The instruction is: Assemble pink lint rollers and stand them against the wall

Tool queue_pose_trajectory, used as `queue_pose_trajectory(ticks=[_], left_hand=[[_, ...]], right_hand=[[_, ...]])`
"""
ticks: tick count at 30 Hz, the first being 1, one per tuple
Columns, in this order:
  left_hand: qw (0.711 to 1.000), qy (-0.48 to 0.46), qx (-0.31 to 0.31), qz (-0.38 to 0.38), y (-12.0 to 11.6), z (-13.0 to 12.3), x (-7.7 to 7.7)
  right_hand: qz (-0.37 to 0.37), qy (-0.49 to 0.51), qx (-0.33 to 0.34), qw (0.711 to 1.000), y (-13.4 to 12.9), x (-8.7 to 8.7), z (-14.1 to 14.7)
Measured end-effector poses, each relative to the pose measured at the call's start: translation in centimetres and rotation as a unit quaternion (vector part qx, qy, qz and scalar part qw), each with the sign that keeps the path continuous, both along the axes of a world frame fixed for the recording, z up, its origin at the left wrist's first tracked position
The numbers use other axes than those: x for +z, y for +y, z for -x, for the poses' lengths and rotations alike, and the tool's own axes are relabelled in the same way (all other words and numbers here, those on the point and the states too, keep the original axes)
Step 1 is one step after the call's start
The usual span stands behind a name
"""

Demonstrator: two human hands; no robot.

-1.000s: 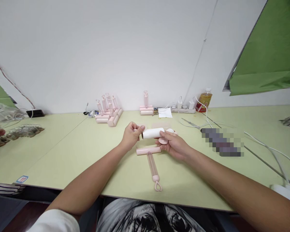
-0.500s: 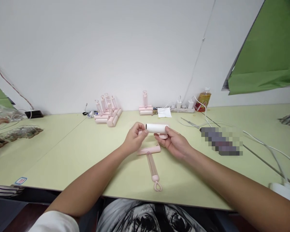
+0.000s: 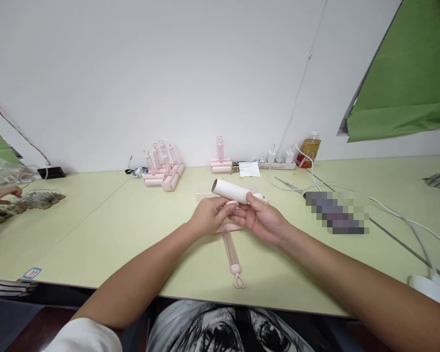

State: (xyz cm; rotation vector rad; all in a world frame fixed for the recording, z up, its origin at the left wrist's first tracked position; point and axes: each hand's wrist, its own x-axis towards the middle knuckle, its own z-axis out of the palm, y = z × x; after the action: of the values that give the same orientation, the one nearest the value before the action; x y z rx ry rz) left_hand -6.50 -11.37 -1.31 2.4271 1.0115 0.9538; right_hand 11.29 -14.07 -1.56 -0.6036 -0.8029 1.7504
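A white hollow roll (image 3: 230, 190) is held by my right hand (image 3: 266, 220), thumb on its right end, the left end tilted up. My left hand (image 3: 209, 216) pinches a small pink round cap (image 3: 232, 204) just below the roll, close to my right fingers. Another pale pink round piece (image 3: 260, 196) shows behind my right thumb. Under the hands on the table lies a pink roller with a clear handle (image 3: 231, 252) and a heart-shaped loop pointing toward me; my hands partly cover its crossbar. A pale pink cover piece (image 3: 203, 195) lies behind my hands.
Several pink rollers (image 3: 165, 171) stand at the back left, another (image 3: 220, 159) near the wall. Beside it are white paper (image 3: 250, 169), a power strip (image 3: 278, 166) and a bottle (image 3: 308, 150). Cables and a blurred dark object lie right. Another person's hand (image 3: 3, 194) is over bagged parts at far left.
The roll's left end has tilted up, free of my left hand. My left hand has moved right and lower and taken hold of the round cap. The other person's hand reaches further in.
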Motion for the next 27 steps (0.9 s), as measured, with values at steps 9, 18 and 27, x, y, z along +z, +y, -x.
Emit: queue_pose_trajectory(ticks=[9, 18, 27], left_hand=[[0.969, 0.077, 0.079, 0.22, 4.9, 3.8, -1.6], [0.979, 0.197, 0.041, 0.042, 4.9, 3.4, -1.4], [0.956, 0.292, 0.01, -0.003, 4.8, 3.7, -0.6]], right_hand=[[0.037, -0.082, -0.145, 0.985, 1.0, -0.1, -0.7], [0.011, -0.087, -0.164, 0.983, 0.5, 0.2, -0.5], [0.001, -0.091, -0.173, 0.981, 0.8, -0.1, -0.6]])
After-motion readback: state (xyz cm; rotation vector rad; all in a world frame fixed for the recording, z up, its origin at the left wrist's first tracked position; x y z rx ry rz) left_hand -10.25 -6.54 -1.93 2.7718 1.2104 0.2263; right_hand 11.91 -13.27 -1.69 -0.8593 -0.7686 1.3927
